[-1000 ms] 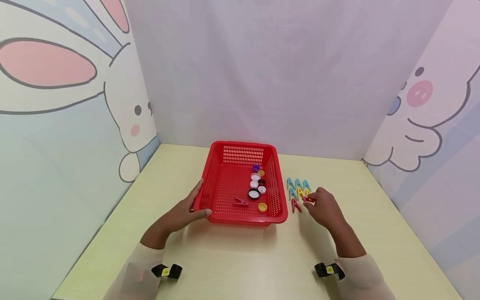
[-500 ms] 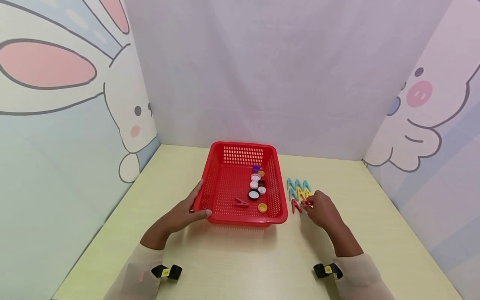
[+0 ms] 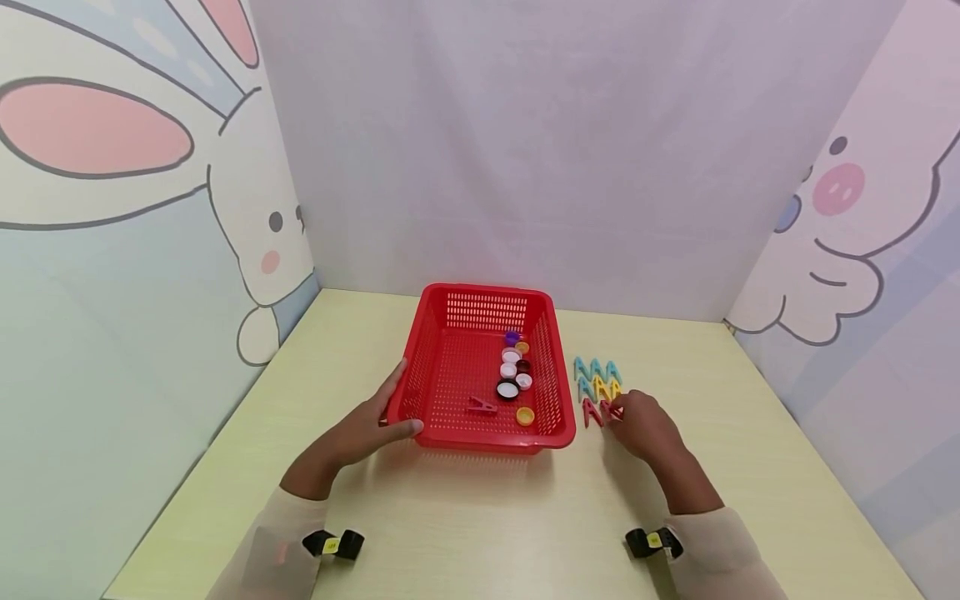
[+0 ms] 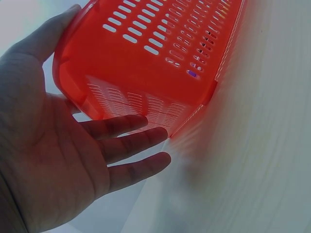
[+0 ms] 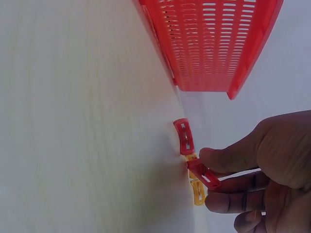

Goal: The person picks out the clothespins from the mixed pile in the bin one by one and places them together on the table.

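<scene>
My left hand (image 3: pixel 360 429) rests at the near left corner of a red plastic basket (image 3: pixel 480 437). Its thumb and index finger spread along the rim; the other fingers extend straight beside the outer wall in the left wrist view. With thumb and fingertips, my right hand (image 3: pixel 647 427) pinches a red clothespin (image 5: pixel 206 177) low over the table, right of the basket. Another red clothespin (image 3: pixel 592 412) lies just left of it. Behind are yellow clothespins (image 3: pixel 601 387), partly hidden by the hand, and several blue ones (image 3: pixel 587 388), in tidy rows.
Inside the basket, several bottle caps line the right side, including a black-rimmed one (image 3: pixel 507 389) and a yellow one (image 3: pixel 525 416). A pink-red clothespin (image 3: pixel 482 406) lies near them. The pale table (image 3: pixel 480 525) meets a grey back wall (image 3: pixel 525 167) and cartoon-printed side walls.
My right hand has moved slightly nearer to me, bringing its red clothespin from in front of the yellow ones down beside the other red one. My left hand and the basket stay put.
</scene>
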Available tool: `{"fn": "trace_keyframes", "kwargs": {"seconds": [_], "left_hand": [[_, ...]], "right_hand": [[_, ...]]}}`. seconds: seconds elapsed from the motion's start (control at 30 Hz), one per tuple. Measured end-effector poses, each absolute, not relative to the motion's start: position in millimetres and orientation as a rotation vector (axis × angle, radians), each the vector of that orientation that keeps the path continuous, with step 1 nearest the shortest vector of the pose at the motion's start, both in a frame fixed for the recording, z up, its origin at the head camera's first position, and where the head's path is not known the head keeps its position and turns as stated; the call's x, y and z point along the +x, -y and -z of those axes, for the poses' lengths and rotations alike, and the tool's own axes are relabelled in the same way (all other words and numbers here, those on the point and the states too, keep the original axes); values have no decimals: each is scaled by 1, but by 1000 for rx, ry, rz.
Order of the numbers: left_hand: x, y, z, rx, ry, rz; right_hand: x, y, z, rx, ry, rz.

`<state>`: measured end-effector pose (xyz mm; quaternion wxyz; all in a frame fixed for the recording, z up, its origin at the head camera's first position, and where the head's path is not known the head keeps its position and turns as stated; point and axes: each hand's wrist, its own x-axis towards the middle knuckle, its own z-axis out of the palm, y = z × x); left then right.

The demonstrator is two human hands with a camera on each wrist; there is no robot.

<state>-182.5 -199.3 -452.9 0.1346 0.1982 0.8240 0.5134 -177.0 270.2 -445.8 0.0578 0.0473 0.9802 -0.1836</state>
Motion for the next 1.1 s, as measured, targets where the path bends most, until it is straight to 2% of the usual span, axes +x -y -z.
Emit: {"fn": "trace_keyframes", "kwargs": {"seconds": [1.1], "left_hand": [[-183,200,454,582,-2377,-1499]], "right_hand": [[-173,-266,448,150,-2961,504]]}}
